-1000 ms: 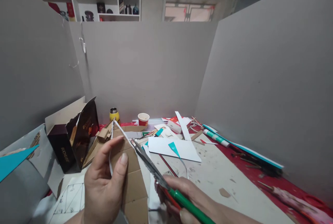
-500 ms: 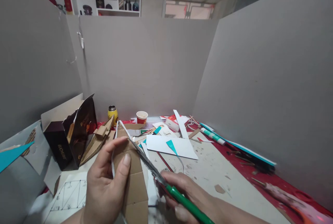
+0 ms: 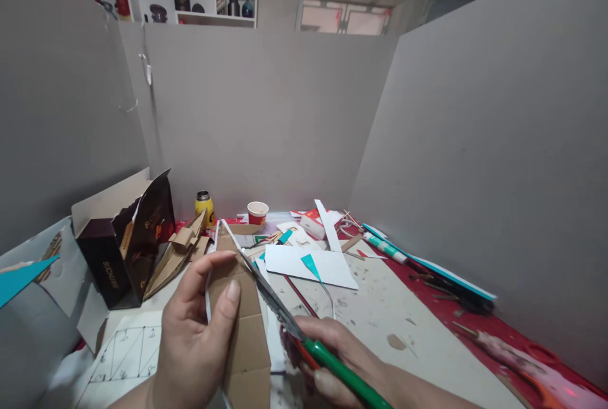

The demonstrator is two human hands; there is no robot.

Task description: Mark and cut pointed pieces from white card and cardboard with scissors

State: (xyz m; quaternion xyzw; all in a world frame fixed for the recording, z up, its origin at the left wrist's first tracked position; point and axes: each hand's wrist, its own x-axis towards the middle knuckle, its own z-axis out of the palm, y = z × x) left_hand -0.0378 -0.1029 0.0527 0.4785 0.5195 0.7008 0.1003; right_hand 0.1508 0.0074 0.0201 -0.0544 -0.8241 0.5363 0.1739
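My left hand (image 3: 197, 327) holds a long strip of brown cardboard (image 3: 247, 336), thumb on its face and index finger bent over its upper part. White edges show along the strip, which narrows to a point at the far end. In my right hand (image 3: 349, 358) is a pair of scissors (image 3: 273, 298) with a green handle and some orange-red beside it. Their blades point up and left along the cardboard's right edge, the tip close to my left index fingertip. Whether the blades are parted is hard to see.
A dark box (image 3: 126, 251) and a folded cardboard piece (image 3: 175, 254) stand left, above a line drawing (image 3: 128, 352). Beyond are a yellow bottle (image 3: 204, 209), a paper cup (image 3: 258, 213) and white board pieces (image 3: 294, 263). A pink glue gun (image 3: 517, 355) lies right.
The view has shifted slightly. More of the orange-red handle shows under my right hand, while the blades stay at the cardboard's edge. My left hand keeps its hold.
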